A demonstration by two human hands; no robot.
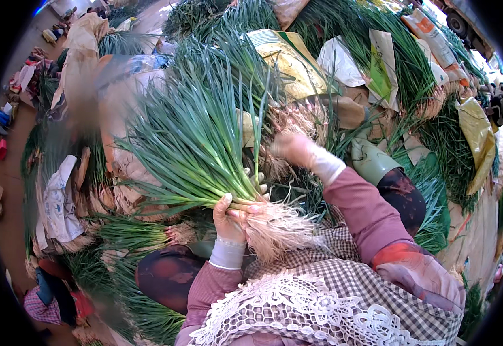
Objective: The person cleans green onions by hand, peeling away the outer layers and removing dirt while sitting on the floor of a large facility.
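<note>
A thick bunch of green onions [205, 138] lies in my left hand [230, 222]. Its thumb and fingers wrap round the white stems just above the roots. Long green leaves fan out up and to the left, and the pale roots [277, 228] hang over my checked apron. My right hand [294, 151] is beside the roots of another heap of green onions [300, 118], just beyond the held bunch. Motion smears its fingers, so I cannot make out their grip or anything in them.
Green onions [130, 233] lie to the left by my knee, with more heaps [401, 69] at the far right. Sacks, one yellowish [291, 63] and one yellow plastic [475, 138], lie among them. A green boot [372, 161] shows at right. Another person [58, 294] is at lower left.
</note>
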